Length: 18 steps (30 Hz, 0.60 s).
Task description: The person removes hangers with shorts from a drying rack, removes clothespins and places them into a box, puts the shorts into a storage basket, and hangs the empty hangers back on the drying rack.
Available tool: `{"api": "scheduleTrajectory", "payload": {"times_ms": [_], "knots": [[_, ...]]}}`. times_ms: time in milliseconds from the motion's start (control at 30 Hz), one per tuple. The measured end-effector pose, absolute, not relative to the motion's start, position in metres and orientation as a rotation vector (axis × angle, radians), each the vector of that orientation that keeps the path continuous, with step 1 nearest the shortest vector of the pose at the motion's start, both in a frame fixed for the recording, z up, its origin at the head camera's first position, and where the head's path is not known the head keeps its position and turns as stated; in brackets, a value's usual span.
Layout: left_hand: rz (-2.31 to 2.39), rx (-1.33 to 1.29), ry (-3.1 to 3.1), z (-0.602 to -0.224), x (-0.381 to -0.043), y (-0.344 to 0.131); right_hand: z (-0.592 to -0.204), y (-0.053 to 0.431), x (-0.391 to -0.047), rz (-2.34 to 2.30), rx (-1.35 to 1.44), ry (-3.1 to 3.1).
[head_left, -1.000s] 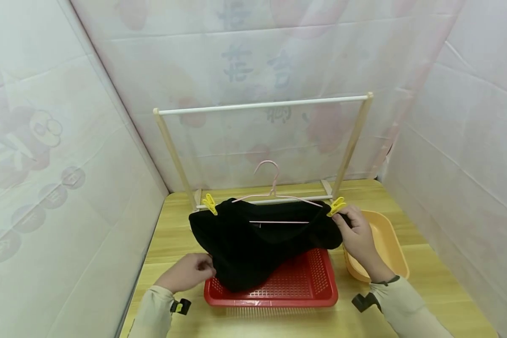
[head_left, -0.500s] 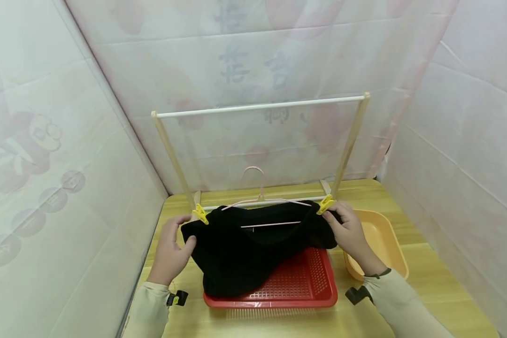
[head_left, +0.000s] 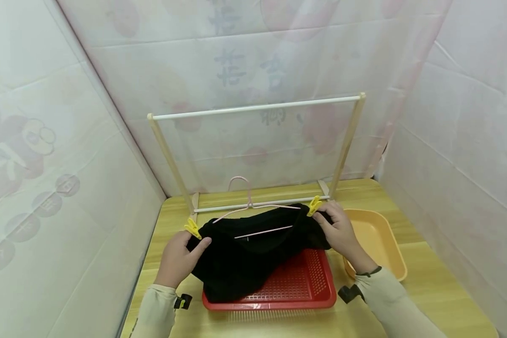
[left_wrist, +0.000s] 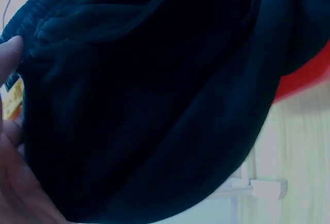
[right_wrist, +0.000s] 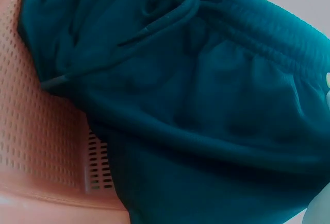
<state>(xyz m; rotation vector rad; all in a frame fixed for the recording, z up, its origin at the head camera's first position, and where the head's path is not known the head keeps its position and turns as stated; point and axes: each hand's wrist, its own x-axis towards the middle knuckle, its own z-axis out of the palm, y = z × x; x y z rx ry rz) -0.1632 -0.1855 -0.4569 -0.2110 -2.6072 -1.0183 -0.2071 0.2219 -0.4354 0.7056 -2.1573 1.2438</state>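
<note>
Black shorts with an elastic waistband and a drawstring hang tilted over the red basket. A pink hanger lies along their waist, its hook pointing up and free of the rod. One yellow clothespin is on the left waist corner and another yellow clothespin is on the right. My left hand pinches the left waist corner, thumb in front. Beside the right clothespin, my right hand pinches the fabric. In the right wrist view the hand is mostly out of frame.
Behind the shorts stands a wooden rack with a white top rod and a lower white bar. A yellow tray sits to the right of the basket on the wood-grain table. Printed cloth walls close in the sides and back.
My left hand has risen from the lower edge to the left waist corner and taken hold of it. The shorts, hanger and right hand have shifted left and slightly down.
</note>
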Motion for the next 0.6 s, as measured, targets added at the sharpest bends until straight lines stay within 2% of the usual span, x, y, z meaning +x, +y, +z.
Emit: {"api": "scheduleTrajectory", "payload": {"times_ms": [233,600], "knots": [[-1.022,-0.118,-2.652,-0.46,-0.164,-0.184,-0.464,0.228,-0.226,1.249,0.797,-2.109],[-1.044,-0.083,-2.556,-0.461,-0.164,-0.183,-0.435,0.213,-0.204,1.282,0.695,-2.226]]}}
